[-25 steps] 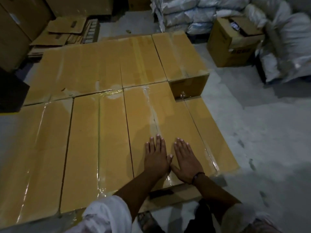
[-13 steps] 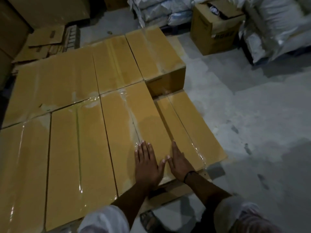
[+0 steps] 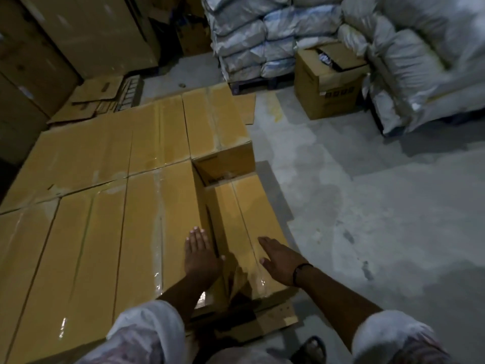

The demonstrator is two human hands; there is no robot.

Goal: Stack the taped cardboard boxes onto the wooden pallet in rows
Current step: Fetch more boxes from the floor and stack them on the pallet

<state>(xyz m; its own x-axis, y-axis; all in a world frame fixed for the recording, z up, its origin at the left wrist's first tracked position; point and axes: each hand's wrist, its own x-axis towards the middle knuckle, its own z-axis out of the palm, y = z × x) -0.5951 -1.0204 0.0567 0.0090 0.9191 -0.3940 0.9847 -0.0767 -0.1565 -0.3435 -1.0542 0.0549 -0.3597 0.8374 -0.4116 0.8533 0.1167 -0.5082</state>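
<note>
The grey concrete floor (image 3: 367,206) spreads out to the right of the right hand (image 3: 280,261) and far beyond its fingertips. A flat layer of taped cardboard boxes (image 3: 86,245) lies edge to edge in rows, running from under the left hand (image 3: 200,254) away to that hand's left and ahead of it, with clear tape shining along the seams. What the boxes stand on is mostly hidden.

Well ahead of both hands, white sacks (image 3: 262,35) are piled high. Tall brown cartons (image 3: 78,35) stand far ahead and to the left of the left hand.

The lower box (image 3: 252,222) sits a step down from the layer, just beside it, under and ahead of the right hand. Far ahead of the right hand, an open carton (image 3: 325,85) stands touching the sacks. Flattened cardboard (image 3: 97,98) lies past the far edge of the layer, well ahead of the left hand.

The left hand lies flat, fingers straight and together, palm down on the layer's right-hand edge. The right hand is spread with straight fingers over the top of the lower box, gripping nothing. Whether it touches the box is unclear. A dark wristband (image 3: 301,270) circles the right wrist.
</note>
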